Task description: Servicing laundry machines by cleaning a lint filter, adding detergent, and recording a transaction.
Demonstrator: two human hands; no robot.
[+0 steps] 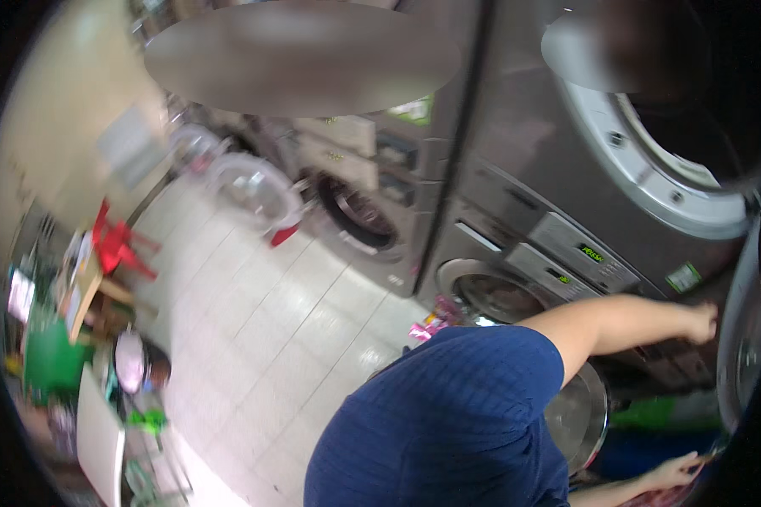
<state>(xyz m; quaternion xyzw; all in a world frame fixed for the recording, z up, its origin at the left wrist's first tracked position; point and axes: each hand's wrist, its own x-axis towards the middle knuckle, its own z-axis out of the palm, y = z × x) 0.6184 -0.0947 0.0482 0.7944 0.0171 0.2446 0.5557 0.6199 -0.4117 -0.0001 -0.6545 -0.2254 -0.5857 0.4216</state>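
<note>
My left arm reaches across to the right. My left hand (698,323) is closed, just short of the rim of an open round machine door (742,338); what its fingers hold, if anything, is hidden. Low at the right, my right hand (675,475) has its fingers closed at a reddish, cloth-like item (664,498), mostly cut off by the dark picture rim. Above my left arm is the open round mouth (626,165) of a large grey upper machine. Below that arm, a second round glass door (579,414) shows partly behind my blue shirt.
Stacked grey machines (499,194) line the far and right sides. Farther left, a round door (254,194) stands open over the tiled floor (287,338). A red stool (118,245), a green chair (55,355) and a white-topped table (100,431) are at the left.
</note>
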